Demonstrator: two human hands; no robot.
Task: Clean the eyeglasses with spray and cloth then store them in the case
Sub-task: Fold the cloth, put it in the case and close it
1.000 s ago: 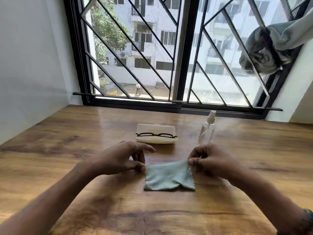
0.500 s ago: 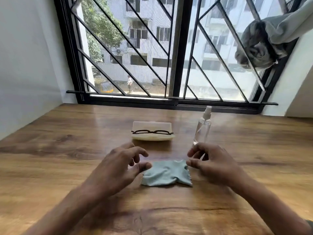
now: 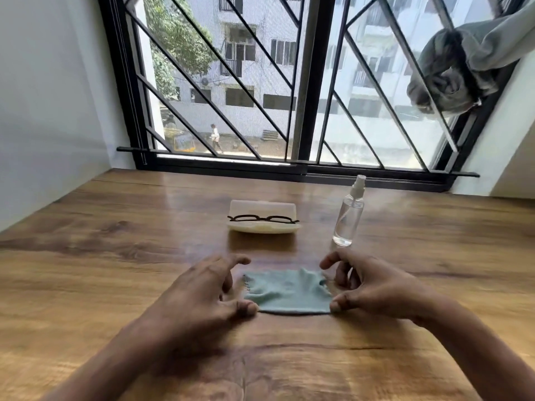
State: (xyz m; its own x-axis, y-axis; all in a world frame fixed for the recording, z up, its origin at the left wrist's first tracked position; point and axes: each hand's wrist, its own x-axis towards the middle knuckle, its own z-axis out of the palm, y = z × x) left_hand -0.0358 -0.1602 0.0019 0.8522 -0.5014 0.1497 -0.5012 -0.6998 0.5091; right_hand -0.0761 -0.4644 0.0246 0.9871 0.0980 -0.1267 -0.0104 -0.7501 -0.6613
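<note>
A pale green cloth (image 3: 288, 293) lies flat on the wooden table (image 3: 115, 241), a little rumpled at its far edge. My left hand (image 3: 199, 293) rests at its left side, fingers spread, the thumb tip by the near left corner. My right hand (image 3: 373, 287) mirrors it on the right, thumb tip at the near right corner, fingers lifted and apart. Neither hand grips anything. Beyond the cloth, dark-framed eyeglasses (image 3: 262, 219) lie across a cream case (image 3: 260, 206). A clear spray bottle (image 3: 348, 219) with a white nozzle stands upright to the right of the case.
A barred window (image 3: 301, 82) runs along the table's far edge. Grey fabric (image 3: 451, 79) hangs bunched on the bars at the upper right. White walls close in on the left and far right.
Both hands pinched the cloth's far corners a second ago and have since let go. The cloth now lies flatter, and the hands sit open at its near corners.
</note>
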